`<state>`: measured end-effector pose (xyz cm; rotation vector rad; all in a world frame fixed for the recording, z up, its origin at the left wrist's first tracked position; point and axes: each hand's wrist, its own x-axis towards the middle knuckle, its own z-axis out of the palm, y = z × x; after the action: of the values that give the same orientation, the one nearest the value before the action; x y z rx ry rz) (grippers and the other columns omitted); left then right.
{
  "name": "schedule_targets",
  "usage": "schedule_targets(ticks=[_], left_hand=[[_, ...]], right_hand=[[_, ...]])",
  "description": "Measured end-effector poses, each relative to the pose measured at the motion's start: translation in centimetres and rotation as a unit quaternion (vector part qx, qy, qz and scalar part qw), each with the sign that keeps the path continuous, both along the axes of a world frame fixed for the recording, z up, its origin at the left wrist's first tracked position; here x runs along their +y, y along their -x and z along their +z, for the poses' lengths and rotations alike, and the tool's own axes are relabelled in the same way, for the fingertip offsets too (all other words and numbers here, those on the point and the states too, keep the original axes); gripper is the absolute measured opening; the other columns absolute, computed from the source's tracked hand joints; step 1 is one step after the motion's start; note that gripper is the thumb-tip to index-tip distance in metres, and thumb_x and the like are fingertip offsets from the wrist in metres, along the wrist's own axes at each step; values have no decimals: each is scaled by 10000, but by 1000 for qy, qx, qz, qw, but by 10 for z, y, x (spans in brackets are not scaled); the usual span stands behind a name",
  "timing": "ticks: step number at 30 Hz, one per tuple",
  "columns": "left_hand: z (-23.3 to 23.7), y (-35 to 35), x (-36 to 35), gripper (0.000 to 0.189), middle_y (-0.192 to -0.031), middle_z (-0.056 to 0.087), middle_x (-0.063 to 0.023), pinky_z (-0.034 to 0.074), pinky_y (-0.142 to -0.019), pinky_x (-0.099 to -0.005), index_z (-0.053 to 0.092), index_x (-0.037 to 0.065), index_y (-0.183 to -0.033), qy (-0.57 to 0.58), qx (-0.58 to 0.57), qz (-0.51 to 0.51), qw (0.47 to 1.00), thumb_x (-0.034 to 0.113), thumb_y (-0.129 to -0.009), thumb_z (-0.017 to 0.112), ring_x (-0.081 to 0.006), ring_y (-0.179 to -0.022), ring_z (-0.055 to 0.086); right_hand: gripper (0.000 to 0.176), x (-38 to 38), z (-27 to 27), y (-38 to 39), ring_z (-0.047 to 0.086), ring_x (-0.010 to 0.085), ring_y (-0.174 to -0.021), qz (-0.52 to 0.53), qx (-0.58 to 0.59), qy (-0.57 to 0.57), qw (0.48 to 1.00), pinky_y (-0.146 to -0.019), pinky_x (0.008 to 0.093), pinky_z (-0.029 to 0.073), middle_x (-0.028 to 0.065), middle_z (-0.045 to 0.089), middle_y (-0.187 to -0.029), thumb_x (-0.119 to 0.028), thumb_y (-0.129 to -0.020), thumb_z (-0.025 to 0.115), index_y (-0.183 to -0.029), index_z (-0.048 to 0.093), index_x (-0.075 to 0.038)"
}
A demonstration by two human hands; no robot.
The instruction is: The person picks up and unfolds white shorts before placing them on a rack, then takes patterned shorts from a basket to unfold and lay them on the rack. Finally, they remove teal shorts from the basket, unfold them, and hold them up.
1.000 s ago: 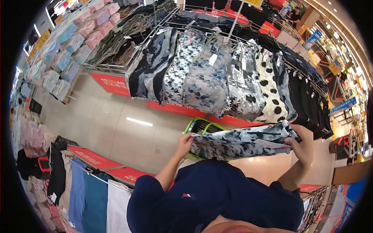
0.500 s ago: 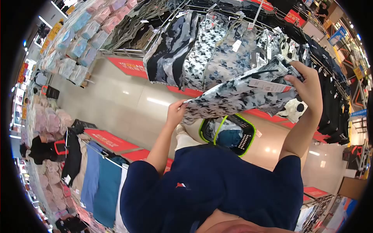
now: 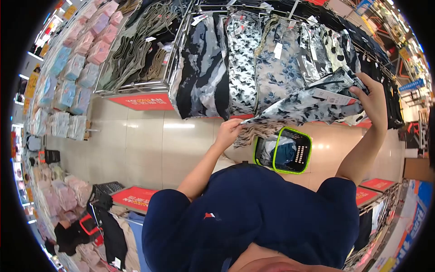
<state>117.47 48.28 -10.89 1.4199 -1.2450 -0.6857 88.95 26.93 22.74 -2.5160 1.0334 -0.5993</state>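
Pale grey and black patterned drawstring pants are stretched out in front of me. My left hand is closed, pinching their lower end at the left. At the right, my right hand grips the elastic waistband, thumb on the near side. A white and red paper tag lies against the cloth beside my right thumb. Behind the held pair, similar patterned pants hang in a row on the rack. Below my hands a black basket with a green rim stands on the floor, with folded clothing inside.
A metal rack with olive garments and a red sign stands at left. Packaged goods hang farther left. Behind me are more clothes racks with red signs. Pale floor tiles run between the racks.
My view has shifted, so the racks and basket sit differently. Both hands, still holding the pants, appear farther to the right; the basket also appears farther right.
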Motion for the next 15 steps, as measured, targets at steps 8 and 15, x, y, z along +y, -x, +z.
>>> schedule_targets(ticks=[8,15], left_hand=[[7,-48,-48,152,-867,663,-162,491,-662,-317,671,-31,-952,-3,-21,-44,999,56,-837,626,-269,-729,644],[34,-71,-87,215,-625,477,-87,362,-533,-295,565,-65,-766,32,4,-20,999,105,-872,644,-145,-570,440]], right_hand=[[263,-25,33,-50,544,106,-736,-28,49,14,998,-713,273,456,90,646,-802,-78,-787,673,-1006,606,51],[327,-132,53,-104,578,170,-875,73,136,126,980,-820,302,452,91,645,-938,-166,-845,660,-1069,586,59]])
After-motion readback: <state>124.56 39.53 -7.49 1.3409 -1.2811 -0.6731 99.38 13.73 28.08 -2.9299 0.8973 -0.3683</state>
